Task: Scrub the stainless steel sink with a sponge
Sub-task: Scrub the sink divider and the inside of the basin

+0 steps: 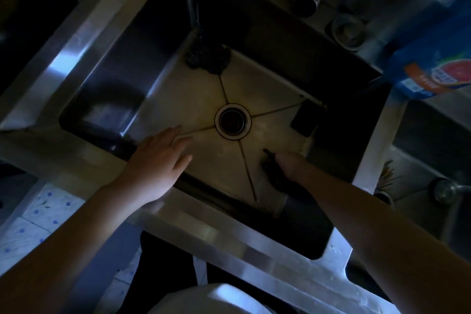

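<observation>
Head view, dimly lit: a stainless steel sink point(163, 89) is seen from above, its drain point(232, 121) at the centre. The left hand point(158, 160) is spread flat and empty over the near rim. The right hand point(293, 167) is closed around a dark sponge point(274, 168), pressed on the basin floor. Patterned floor tiles point(38, 222) are seen lower left.

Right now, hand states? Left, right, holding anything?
Left hand: open, fingers spread, empty, over the sink's near edge.
Right hand: closed on a dark scrubber, down on the sink floor.
</observation>
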